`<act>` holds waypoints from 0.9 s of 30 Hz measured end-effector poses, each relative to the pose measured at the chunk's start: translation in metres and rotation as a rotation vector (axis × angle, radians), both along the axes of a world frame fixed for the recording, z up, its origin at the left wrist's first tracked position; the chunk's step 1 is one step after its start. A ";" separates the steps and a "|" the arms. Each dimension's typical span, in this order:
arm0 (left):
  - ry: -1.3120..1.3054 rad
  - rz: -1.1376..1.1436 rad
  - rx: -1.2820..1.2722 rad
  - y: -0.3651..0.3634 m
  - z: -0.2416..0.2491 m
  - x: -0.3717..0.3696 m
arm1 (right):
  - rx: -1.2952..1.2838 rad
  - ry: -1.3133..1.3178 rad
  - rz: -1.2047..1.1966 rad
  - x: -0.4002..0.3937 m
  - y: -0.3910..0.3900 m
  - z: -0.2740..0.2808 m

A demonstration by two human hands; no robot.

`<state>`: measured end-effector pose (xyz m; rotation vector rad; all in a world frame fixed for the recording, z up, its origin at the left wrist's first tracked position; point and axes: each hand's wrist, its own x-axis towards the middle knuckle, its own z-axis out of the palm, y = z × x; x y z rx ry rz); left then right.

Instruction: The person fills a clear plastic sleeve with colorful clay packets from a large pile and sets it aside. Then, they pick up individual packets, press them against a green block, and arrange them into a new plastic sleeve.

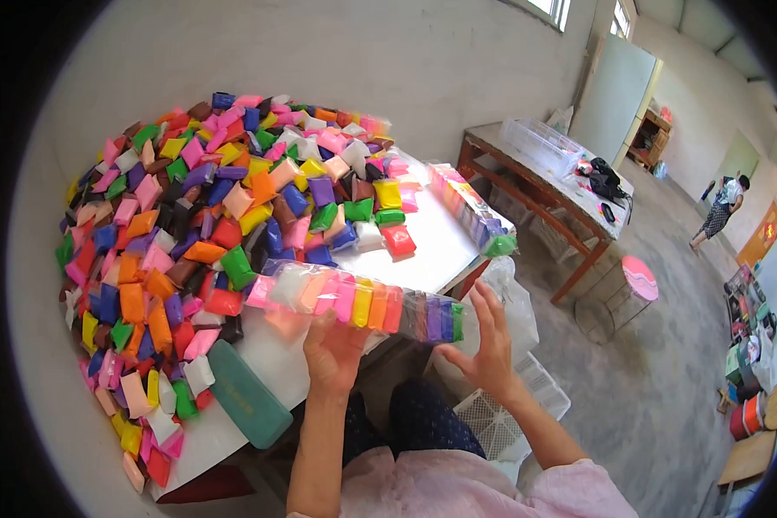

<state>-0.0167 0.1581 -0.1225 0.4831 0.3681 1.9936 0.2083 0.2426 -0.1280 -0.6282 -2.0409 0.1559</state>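
A long clear bag (364,302) holds a row of small coloured packets, running from pink and white at its left end to blue and green at its right. My left hand (332,350) grips it from below, left of its middle. Beside its right end my right hand (483,341) is spread, fingers apart. A large heap of coloured packets (160,293) covers much of the white table (272,367). On the table's right side lies another filled clear bag (470,207). A green case (246,395) rests at the table's front edge.
At the right stand a wooden table (527,173) with a clear plastic bin (540,147) and black items, and a pink-topped stool (639,278). A white basket (514,410) is beside my legs. Another person (723,207) is far off at the right.
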 end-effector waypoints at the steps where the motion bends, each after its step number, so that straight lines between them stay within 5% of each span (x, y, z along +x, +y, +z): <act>1: 0.000 0.001 0.019 -0.001 0.003 0.001 | -0.087 0.005 0.023 0.001 0.000 0.000; 6: -0.020 0.008 0.069 -0.002 0.001 -0.002 | -0.362 0.057 0.170 0.001 0.006 -0.006; 15: 0.019 -0.158 0.056 0.001 -0.001 -0.002 | -0.126 0.158 0.077 0.000 0.024 0.006; 27: 0.081 -0.134 -0.033 0.005 -0.007 0.001 | -0.265 0.159 0.228 0.013 0.043 -0.002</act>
